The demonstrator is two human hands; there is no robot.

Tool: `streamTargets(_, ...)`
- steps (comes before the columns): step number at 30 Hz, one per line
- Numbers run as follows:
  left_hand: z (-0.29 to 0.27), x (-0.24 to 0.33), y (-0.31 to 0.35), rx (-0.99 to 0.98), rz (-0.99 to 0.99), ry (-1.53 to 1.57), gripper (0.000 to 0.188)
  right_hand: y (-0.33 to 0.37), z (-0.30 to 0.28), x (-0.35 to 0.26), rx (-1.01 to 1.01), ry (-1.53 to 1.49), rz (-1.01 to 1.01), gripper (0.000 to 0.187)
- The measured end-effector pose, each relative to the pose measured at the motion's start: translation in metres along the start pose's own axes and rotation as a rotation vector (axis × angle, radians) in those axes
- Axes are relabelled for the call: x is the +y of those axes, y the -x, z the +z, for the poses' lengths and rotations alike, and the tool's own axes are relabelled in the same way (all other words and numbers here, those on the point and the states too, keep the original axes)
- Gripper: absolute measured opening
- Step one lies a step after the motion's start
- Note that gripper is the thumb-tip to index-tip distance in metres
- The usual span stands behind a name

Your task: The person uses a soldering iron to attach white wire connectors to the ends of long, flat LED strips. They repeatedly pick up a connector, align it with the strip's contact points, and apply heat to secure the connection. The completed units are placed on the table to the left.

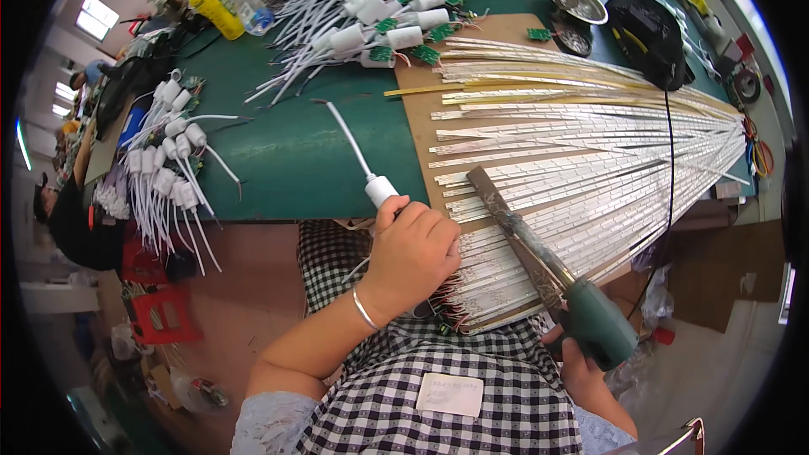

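Left hand [413, 246] wrapped around a smooth white plastic cylinder [381, 190], at the green table's [312, 164] near edge.
A white cable [348, 137] sprouts from it; right hand [580, 366], grip unclear, meets a bulky green tool handle [600, 324]; slim strips [607, 181] fan rightward.
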State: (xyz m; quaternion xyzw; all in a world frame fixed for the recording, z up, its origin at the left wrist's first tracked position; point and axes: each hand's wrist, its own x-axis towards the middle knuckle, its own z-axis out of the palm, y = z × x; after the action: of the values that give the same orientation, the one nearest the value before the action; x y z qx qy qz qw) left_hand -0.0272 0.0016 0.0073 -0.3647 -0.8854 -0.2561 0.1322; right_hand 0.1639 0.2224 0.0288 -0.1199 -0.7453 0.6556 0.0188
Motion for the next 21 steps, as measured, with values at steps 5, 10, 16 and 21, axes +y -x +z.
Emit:
streamTargets(5, 0.003, -0.002, 0.002, 0.058, 0.02, -0.038, 0.014, 0.01, 0.001, 0.007, 0.082, -0.032, -0.105, 0.047)
streamTargets(10, 0.001, -0.005, 0.003, 0.024, 0.031, -0.008, 0.015, 0.023, -0.004, 0.004, 0.078, -0.033, -0.047, 0.05)
streamTargets(16, -0.025, -0.024, -0.004, 0.036, -0.007, -0.073, 0.029, 0.017, -0.001, -0.003, 0.124, -0.103, -0.035, 0.05)
streamTargets(21, -0.057, -0.038, -0.002, -0.191, -0.114, -0.018, 0.023, 0.003, 0.002, -0.007, 0.171, -0.102, -0.062, 0.049)
